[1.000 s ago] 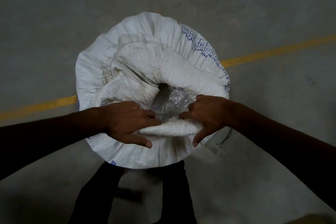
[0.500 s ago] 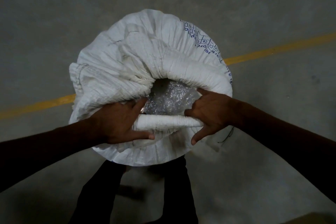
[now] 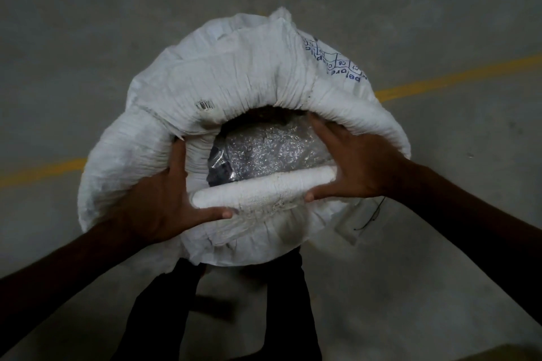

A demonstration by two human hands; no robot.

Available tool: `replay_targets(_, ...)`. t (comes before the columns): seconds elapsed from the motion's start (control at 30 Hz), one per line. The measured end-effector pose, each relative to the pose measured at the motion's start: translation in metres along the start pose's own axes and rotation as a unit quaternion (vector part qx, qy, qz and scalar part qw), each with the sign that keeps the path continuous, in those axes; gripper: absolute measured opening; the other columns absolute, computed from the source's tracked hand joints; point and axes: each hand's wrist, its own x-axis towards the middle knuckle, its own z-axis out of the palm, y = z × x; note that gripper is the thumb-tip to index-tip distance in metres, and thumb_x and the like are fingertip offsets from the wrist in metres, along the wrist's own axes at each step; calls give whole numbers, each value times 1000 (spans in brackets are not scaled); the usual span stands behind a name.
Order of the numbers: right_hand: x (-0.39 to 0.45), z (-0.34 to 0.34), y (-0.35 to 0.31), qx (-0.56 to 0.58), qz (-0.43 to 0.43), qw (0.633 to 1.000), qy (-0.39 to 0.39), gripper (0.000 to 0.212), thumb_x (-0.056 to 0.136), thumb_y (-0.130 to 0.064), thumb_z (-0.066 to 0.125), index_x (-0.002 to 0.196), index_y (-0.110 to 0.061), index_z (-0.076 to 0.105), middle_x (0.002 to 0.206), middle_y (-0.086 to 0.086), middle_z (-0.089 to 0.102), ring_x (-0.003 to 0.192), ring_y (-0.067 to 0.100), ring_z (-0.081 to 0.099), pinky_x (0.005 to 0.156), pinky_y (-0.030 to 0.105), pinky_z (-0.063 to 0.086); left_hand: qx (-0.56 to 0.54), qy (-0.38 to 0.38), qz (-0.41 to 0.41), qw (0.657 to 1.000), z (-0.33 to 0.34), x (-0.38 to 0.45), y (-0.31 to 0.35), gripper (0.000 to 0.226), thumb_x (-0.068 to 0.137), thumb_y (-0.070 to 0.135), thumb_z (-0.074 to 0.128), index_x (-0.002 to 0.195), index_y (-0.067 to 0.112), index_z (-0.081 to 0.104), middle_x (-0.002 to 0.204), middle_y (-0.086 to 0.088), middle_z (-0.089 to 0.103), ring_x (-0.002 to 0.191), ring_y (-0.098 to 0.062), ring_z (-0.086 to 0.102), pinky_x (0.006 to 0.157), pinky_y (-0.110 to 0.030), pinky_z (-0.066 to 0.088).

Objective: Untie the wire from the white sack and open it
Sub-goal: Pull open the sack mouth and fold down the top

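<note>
Your white sack stands at the centre of the frame on the concrete floor, just above your legs at the bottom. Your left hand grips the left end of the rolled near rim, thumb spread wide under the roll and fingers hooked up inside the mouth. Your right hand pinches the right end the same way, fingers reaching to the far rim. You hold it this way to stretch the mouth apart and keep the rolled edge from slumping shut. A thin dark wire hangs loose at the sack's right side, below your right wrist. Compared with half a second ago, the opening is much wider, and more of the clear plastic bag of small shiny pieces shows inside.
</note>
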Motion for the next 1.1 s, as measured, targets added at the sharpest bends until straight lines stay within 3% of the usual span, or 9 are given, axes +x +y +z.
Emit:
replay_targets(0.17,7,0,7,20,64,996,58,154,52,-107,47,164,-18,-9,175,10,1,161,30,-3,129,55,12,-40,45,-36,998,1,-4,2,159,41,86,78,164,25,-2,127,-11,72,119,-41,68,97,-49,52)
replay_targets(0.4,9,-3,-4,22,13,999,-23,147,53,-107,47,162,-32,-18,171,9,25,151,34,37,114,51,45,149,22,68,986,7,-3,-1,151,45,111,48,168,32,9,137,-11,70,115,-38,72,90,-52,61)
replay_targets(0.5,8,-4,-12,-29,-29,992,-116,130,59,-105,39,158,-46,-21,147,5,57,121,27,64,98,41,53,292,62,249,922,8,3,4,121,61,108,37,138,19,66,81,-10,79,78,-35,75,64,-43,60)
replay_targets(0.57,9,0,-13,-60,-76,983,-154,121,60,-105,30,159,-50,-11,135,2,65,120,23,62,103,39,44,337,30,341,877,4,8,6,109,71,105,33,112,14,77,68,-10,75,84,-36,70,82,-46,49)
replay_targets(0.67,6,7,-12,-96,-124,972,-174,123,51,-108,6,159,-51,19,127,4,69,121,21,57,103,37,32,374,-31,487,789,-4,22,8,108,81,99,27,106,11,81,82,-14,80,121,-37,69,121,-62,20)
replay_targets(0.8,2,4,-15,-77,-136,961,-228,127,51,-106,9,157,-42,35,133,-2,69,132,17,54,124,44,21,357,-148,578,719,-22,59,22,94,86,95,26,131,26,71,108,-13,80,124,-27,70,128,-54,-17)
replay_targets(0.93,1,2,-17,-67,-136,964,-218,118,56,-102,23,155,-39,39,136,-5,69,130,16,58,121,38,30,343,-263,509,745,-30,87,38,87,82,94,41,144,34,47,116,0,76,111,-24,71,126,-45,23)
replay_targets(1.03,-3,-1,-9,-39,-130,976,-169,112,58,-105,24,149,-41,44,123,-5,74,117,16,65,99,30,49,334,-240,485,772,-35,92,29,97,75,101,38,150,41,32,134,9,62,107,-22,69,92,-36,49)
replay_targets(1.1,-5,-1,-1,-35,-128,982,-131,109,61,-106,22,145,-41,45,116,-7,76,112,15,68,93,33,55,328,-208,473,791,-40,94,13,108,71,105,33,157,41,21,146,10,50,116,-19,65,91,-36,53)
